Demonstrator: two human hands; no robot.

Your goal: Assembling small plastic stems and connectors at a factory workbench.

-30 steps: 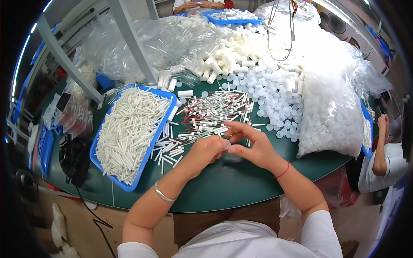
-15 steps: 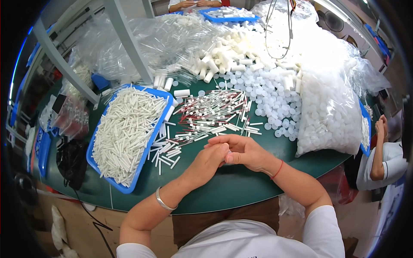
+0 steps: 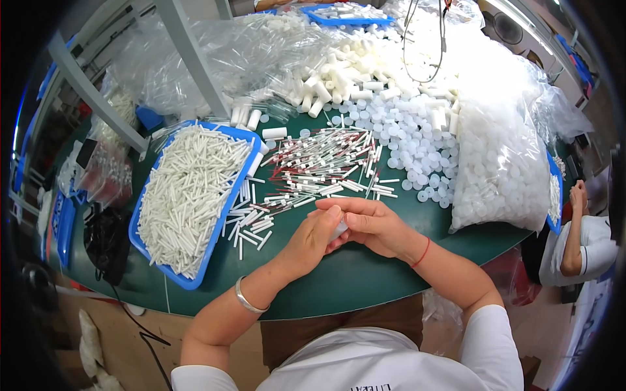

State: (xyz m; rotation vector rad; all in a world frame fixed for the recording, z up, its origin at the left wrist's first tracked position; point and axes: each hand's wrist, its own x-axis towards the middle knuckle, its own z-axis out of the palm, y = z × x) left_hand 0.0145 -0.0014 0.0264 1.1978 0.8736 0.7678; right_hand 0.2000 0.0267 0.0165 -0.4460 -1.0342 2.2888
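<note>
Holds a small whitish piece (image 3: 340, 229) between the left hand (image 3: 310, 242) and the right hand (image 3: 378, 228), above the six o'clock side of the green table (image 3: 391, 280). Has both hands closed round it, thumbs near each other, right fingers reaching over toward the left; probably enclosed from three and nine o'clock together to steady something so slight. (Cannot tell exact fingertip contact, nor anything hidden inside the cup.)

From the hands, has a heap of thin red-and-white pieces (image 3: 319, 163) at twelve o'clock, near the fingers, presumably for a short reach. Has loose white sticks (image 3: 251, 217) at nine o'clock and, beyond, a blue tray (image 3: 188, 283) full of similar sticks (image 3: 192, 195), likely gathered there for its raised rim. Has translucent discs (image 3: 424, 153) at one to two o'clock, beside a bulging clear bag (image 3: 499, 169), perhaps spread out for easier picking. Farther off at twelve, shows thick white tubes (image 3: 326, 91) heaped, apparently beyond nearest reach.
</note>
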